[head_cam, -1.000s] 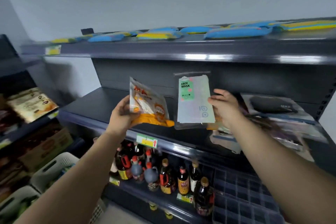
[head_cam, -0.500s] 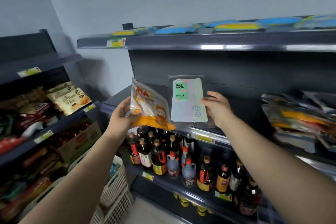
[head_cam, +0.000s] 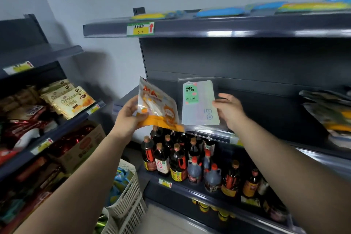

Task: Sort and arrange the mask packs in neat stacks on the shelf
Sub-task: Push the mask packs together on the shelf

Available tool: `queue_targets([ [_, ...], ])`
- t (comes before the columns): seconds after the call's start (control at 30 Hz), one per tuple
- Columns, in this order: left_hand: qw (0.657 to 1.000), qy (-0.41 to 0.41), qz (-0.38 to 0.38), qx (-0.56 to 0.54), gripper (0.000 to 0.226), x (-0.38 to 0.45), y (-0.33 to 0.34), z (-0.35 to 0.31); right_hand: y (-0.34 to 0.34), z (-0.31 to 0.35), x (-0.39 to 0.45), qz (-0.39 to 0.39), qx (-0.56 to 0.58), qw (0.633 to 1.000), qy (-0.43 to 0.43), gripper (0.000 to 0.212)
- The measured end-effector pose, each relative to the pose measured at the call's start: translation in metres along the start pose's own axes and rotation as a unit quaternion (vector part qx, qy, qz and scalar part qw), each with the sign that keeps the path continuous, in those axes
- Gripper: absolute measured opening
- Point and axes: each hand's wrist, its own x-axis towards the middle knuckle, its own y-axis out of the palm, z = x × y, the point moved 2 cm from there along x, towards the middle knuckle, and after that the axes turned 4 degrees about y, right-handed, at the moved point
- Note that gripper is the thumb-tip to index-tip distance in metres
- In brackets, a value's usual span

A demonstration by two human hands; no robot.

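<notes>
My left hand grips an orange and white mask pack with a cartoon figure, tilted, in front of the left end of the dark middle shelf. My right hand holds a clear pack labelled FACE MASK upright by its right edge, just right of the orange pack. A blurred heap of mixed mask packs lies on the same shelf at the far right.
Blue and yellow packets lie on the top shelf. Sauce bottles fill the shelf below. A second rack with croissant packs stands at left. White plastic baskets sit on the floor between the racks.
The view has swung left, so the heap of packs slid to the right edge and the left rack came into sight. Both hands keep holding their packs side by side.
</notes>
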Motion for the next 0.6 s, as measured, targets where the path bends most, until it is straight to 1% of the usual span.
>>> queue_targets([
  [0.23,0.999,-0.023,-0.015,0.021,0.052,0.067,-0.012,0.024,0.016,-0.01,0.056,-0.034,-0.011,0.999,0.027,0.049],
  [0.33,0.998,-0.046,-0.016,0.031,0.046,0.099,-0.016,0.031,0.021,-0.012,0.082,-0.052,-0.03,0.998,0.028,0.049],
  [0.43,0.995,-0.079,-0.029,0.06,0.036,0.126,-0.017,0.039,0.026,-0.015,0.104,-0.061,-0.068,0.996,0.02,0.05],
  [0.53,0.99,-0.109,-0.058,0.075,0.031,0.147,-0.023,0.052,0.035,-0.019,0.117,-0.069,-0.156,0.985,-0.01,0.049],
  [0.6,0.986,-0.122,-0.062,0.095,0.039,0.159,-0.032,0.062,0.041,-0.024,0.124,-0.094,-0.251,0.963,-0.037,0.046],
])
